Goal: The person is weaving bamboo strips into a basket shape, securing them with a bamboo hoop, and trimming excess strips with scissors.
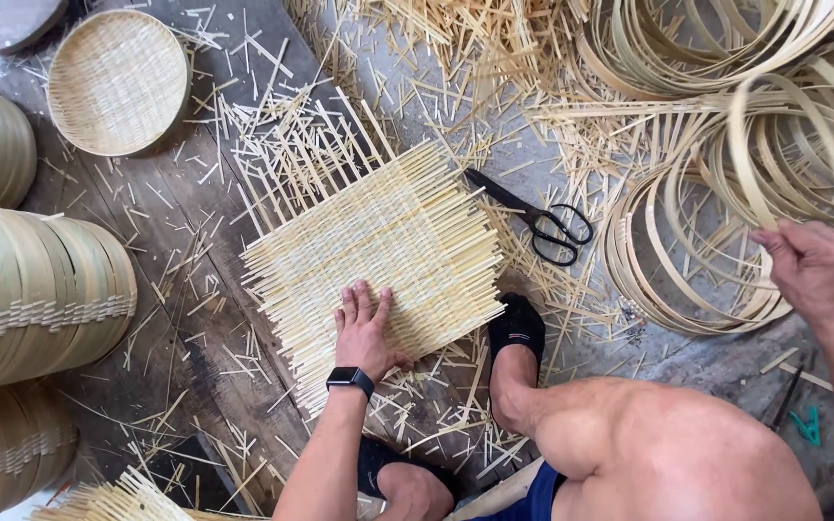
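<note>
The woven mat (378, 256) lies on the floor (185, 318), left hand (364, 328) pressed flat on it, fingers spread. The right hand (818, 270) grips a hoop (793, 145). Scissors (538, 217) lie beside the mat; the round basket (118, 82) holds nothing.

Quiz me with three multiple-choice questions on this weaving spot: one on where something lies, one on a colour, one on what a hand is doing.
1. Where do the scissors lie?
A. right of the woven mat
B. inside the round tray
C. under the person's foot

2. What colour are the scissors' handles?
A. red
B. black
C. yellow

3. What is the left hand doing?
A. gripping the scissors
B. raised in the air
C. pressing flat on the mat

Answers:
1 A: they rest on the floor just beyond the mat's right edge.
2 B: both loops are black.
3 C: its palm and spread fingers lie on the mat; the right hand is at the hoops.
</note>
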